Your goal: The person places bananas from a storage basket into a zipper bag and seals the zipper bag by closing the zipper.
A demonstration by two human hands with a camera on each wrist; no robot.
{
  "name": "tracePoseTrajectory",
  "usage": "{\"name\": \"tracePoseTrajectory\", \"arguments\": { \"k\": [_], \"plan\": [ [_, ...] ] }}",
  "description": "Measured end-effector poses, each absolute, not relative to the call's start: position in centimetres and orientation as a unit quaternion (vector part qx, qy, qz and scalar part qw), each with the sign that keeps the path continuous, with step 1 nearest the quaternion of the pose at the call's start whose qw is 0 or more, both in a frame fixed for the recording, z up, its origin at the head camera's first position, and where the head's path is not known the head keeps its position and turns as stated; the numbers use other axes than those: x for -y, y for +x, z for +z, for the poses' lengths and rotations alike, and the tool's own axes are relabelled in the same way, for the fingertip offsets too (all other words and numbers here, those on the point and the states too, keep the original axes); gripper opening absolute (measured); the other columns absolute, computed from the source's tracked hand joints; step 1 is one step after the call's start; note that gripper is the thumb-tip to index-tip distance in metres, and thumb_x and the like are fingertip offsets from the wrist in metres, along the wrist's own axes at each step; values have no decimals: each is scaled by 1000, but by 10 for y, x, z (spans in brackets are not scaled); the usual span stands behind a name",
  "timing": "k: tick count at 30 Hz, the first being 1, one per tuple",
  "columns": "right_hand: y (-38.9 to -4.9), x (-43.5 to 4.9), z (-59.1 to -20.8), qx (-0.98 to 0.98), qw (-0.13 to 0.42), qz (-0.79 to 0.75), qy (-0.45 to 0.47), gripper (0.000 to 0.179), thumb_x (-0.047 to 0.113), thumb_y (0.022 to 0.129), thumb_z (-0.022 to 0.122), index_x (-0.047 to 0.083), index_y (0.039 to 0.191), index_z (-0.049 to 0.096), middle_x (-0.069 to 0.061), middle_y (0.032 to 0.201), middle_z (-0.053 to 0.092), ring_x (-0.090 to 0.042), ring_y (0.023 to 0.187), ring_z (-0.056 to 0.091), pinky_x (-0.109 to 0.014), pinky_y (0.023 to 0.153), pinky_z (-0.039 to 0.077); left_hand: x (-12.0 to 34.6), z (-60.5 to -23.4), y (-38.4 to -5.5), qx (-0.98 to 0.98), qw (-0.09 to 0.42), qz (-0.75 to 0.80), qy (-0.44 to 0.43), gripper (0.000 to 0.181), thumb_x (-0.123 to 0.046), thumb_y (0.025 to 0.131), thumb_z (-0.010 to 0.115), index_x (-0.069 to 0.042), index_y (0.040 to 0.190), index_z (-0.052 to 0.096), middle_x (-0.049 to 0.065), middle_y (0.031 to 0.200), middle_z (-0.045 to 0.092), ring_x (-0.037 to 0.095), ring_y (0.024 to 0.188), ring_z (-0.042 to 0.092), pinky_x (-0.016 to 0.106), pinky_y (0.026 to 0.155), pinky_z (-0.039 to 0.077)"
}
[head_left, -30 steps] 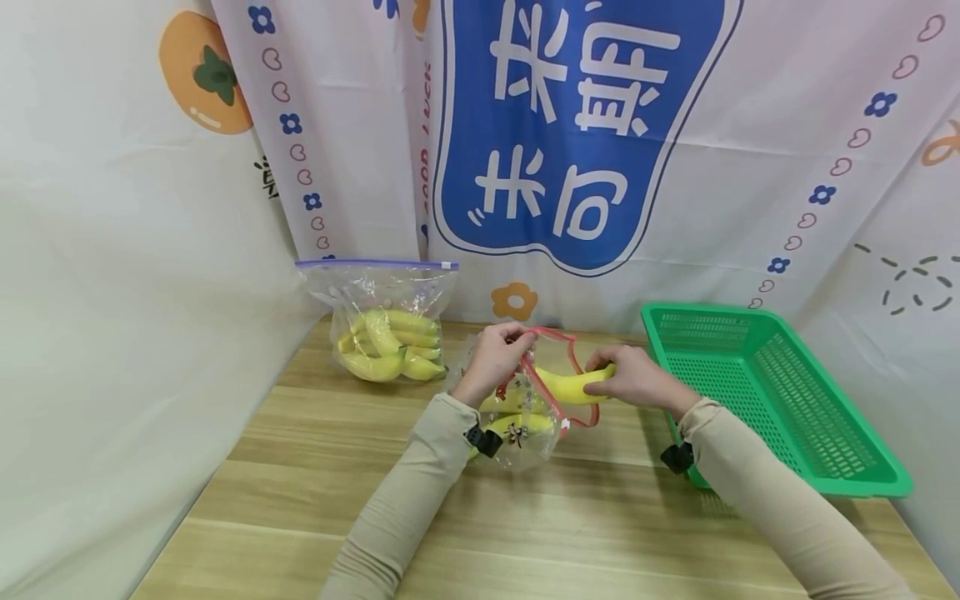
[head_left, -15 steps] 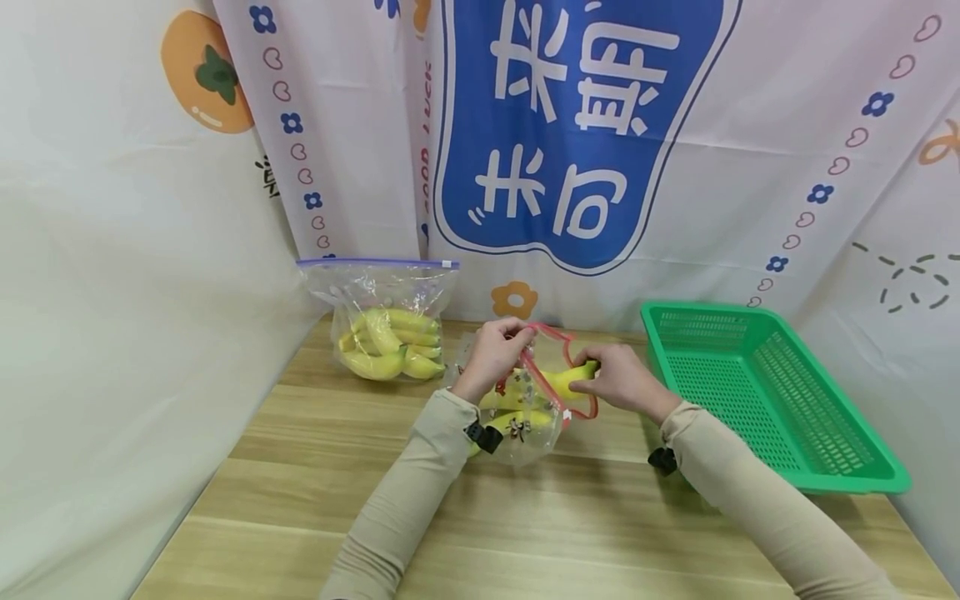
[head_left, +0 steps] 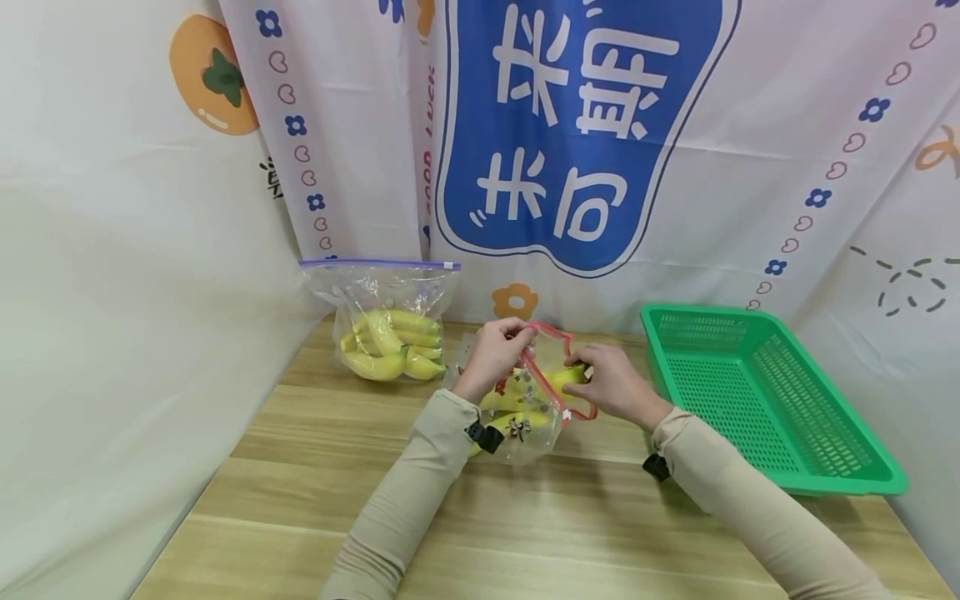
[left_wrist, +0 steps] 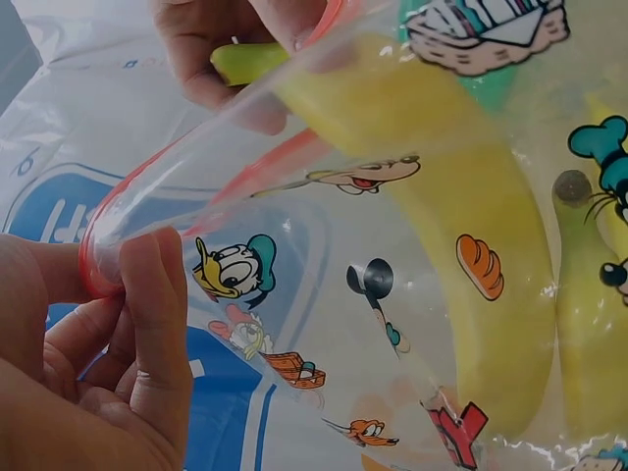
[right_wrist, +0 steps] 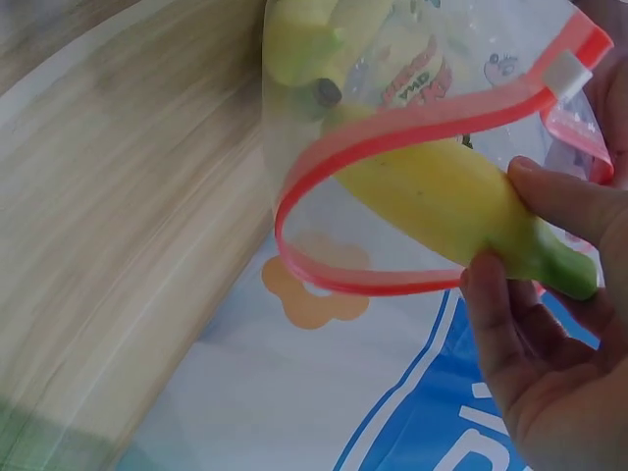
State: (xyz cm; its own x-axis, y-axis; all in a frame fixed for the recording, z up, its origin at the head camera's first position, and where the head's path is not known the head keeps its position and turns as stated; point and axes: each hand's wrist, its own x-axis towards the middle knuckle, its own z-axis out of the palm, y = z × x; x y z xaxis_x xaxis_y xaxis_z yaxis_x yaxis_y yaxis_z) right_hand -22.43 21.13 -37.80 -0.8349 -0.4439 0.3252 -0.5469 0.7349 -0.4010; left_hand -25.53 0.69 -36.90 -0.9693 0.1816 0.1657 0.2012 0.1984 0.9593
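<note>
My left hand (head_left: 495, 354) pinches the red-edged mouth of a clear zip bag (left_wrist: 324, 235) printed with cartoon figures. Through its plastic, several bananas show lying inside. One more banana (right_wrist: 432, 201) passes through the open mouth, most of its length within the bag. Its green stem end is pinched between the thumb and fingers of my right hand (head_left: 615, 383). A white slider (right_wrist: 566, 75) sits on the red zip strip, at the near corner of the mouth.
A second clear bag (head_left: 378, 292) with a purple zip, holding several bananas, stands at the back left. The green plastic basket (head_left: 750, 317) is at the right on the wooden table (head_left: 300, 492). A printed cloth (head_left: 697, 225) hangs behind.
My right hand has moved left with its banana, pushing it deeper into the bag. The left hand keeps its pinch on the bag's edge, nearly still.
</note>
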Motion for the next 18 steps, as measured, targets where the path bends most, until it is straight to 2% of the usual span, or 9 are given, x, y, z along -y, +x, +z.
{"name": "tracePoseTrajectory", "arguments": {
  "k": [6,11,13,18],
  "plan": [
    [-227,-205,-381,920,124,233,290,24,14,74,82,5,92,69,-2,85,63,-14,72,63,-23,60,53,-6,-369,-255,772,5,-622,-130,18,-23,95,59,-8,93,70,8,78,64,16,59,60,46,62,56],
    [-230,-200,-385,922,111,229,290,20,10,79,78,3,96,70,-7,91,67,-21,80,66,-30,69,56,-7,-368,-256,770,0,-624,-132,19,-23,95,59,-8,94,69,11,80,65,15,58,59,26,51,53],
    [-231,-198,-387,922,102,239,286,21,10,81,76,2,99,70,-9,95,68,-22,84,67,-32,72,56,-8,-368,-256,768,-2,-627,-131,19,-23,95,59,-8,95,69,11,79,65,14,58,58,25,51,52],
    [-235,-196,-392,913,79,286,279,21,8,86,70,0,105,68,-12,100,68,-23,90,67,-32,77,56,-10,-367,-256,769,-2,-625,-136,19,-22,96,58,-7,94,69,8,77,64,14,59,57,35,57,55]
  ]
}}
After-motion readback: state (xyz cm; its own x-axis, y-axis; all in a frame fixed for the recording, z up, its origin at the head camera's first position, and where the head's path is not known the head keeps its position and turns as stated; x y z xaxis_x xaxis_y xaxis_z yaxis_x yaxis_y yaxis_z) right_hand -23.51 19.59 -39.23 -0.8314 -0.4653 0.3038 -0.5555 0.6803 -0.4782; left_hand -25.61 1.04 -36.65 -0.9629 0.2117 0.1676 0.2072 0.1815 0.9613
